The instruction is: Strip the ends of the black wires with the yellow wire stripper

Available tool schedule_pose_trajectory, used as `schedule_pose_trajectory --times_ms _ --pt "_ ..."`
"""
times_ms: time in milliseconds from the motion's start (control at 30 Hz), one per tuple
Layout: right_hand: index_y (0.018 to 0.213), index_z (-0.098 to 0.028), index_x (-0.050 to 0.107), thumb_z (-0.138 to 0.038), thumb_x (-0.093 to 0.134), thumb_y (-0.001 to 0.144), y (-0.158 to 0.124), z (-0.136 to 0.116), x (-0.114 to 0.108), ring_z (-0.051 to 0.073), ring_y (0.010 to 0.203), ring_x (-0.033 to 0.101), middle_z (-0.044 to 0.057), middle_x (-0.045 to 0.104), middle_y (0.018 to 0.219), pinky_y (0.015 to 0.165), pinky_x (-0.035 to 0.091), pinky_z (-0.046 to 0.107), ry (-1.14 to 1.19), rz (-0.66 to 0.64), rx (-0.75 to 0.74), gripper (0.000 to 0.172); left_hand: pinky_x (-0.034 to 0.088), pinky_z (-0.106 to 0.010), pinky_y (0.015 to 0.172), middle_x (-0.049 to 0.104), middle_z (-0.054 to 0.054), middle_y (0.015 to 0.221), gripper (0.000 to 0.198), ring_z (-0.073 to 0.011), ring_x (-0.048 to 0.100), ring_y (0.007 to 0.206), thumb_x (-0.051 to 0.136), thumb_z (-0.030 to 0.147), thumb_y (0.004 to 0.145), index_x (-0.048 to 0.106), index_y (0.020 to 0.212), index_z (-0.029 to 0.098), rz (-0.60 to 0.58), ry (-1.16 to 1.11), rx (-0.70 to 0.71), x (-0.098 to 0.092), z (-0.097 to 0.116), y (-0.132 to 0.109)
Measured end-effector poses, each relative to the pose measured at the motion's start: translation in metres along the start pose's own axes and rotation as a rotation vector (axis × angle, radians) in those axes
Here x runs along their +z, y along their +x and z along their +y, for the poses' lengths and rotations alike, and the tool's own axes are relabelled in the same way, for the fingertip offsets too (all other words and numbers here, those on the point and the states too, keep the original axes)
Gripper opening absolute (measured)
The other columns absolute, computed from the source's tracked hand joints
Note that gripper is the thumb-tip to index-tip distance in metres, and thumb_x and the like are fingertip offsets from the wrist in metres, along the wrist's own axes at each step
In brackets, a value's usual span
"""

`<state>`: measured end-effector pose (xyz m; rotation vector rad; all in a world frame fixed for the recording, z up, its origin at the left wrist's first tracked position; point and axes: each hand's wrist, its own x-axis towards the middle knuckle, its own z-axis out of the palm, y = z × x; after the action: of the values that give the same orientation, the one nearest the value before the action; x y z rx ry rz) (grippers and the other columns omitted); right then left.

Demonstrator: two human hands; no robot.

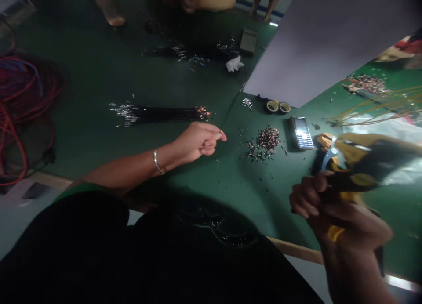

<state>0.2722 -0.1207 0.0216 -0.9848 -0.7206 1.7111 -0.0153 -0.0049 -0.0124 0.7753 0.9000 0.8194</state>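
And the left hand (198, 141) pinches a dark wire (231, 108) over the bench (82, 88), the right hand (339, 211) grips a yellow-black tool (362, 181), while the black bundle (168, 114) looks silver-tipped at one end, apparently untipped copper opposite.

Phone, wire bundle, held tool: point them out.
Phone (302, 133), head view: middle of its front.
Wire bundle (168, 114), head view: its black middle stretch.
Held tool (364, 162), head view: blurred dark part of its body.
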Motion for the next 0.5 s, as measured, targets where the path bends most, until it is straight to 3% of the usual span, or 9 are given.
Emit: schedule_pose_trajectory --times_ms 133,300,500 --pt "0.083 -0.020 0.059 -0.014 0.065 0.060 0.011 0.020 -0.003 0.014 0.053 0.044 0.000 0.048 0.065 0.048 0.035 0.030 -0.075 -0.138 0.235 0.025 0.019 -0.026 0.045 0.031 0.008 0.042 0.007 -0.0017 0.021 0.039 0.066 0.011 0.075 0.067 0.069 0.012 0.011 -0.016 0.039 0.004 0.000 -0.003" --pt "0.088 -0.017 0.060 -0.017 0.066 0.059 0.022 0.054 0.008 0.016 0.059 0.047 0.002 0.053 0.069 0.054 0.038 0.032 -0.119 -0.180 0.261 0.029 0.017 -0.023 0.042 0.032 0.007 0.041 0.008 -0.0022 0.024 0.039 0.065 0.013 0.074 0.068 0.067 0.011 0.079 -0.033 0.104 0.001 0.003 -0.007" --pt "0.100 -0.018 0.060 -0.026 0.071 0.066 0.030 0.057 0.021 0.021 0.071 0.056 0.005 0.063 0.078 0.069 0.045 0.038 -0.231 -0.282 0.207 0.037 0.031 -0.021 0.044 0.038 0.007 0.042 0.006 -0.0021 0.026 0.038 0.063 0.010 0.078 0.066 0.073 0.011 0.079 -0.052 0.159 0.001 0.009 -0.008"
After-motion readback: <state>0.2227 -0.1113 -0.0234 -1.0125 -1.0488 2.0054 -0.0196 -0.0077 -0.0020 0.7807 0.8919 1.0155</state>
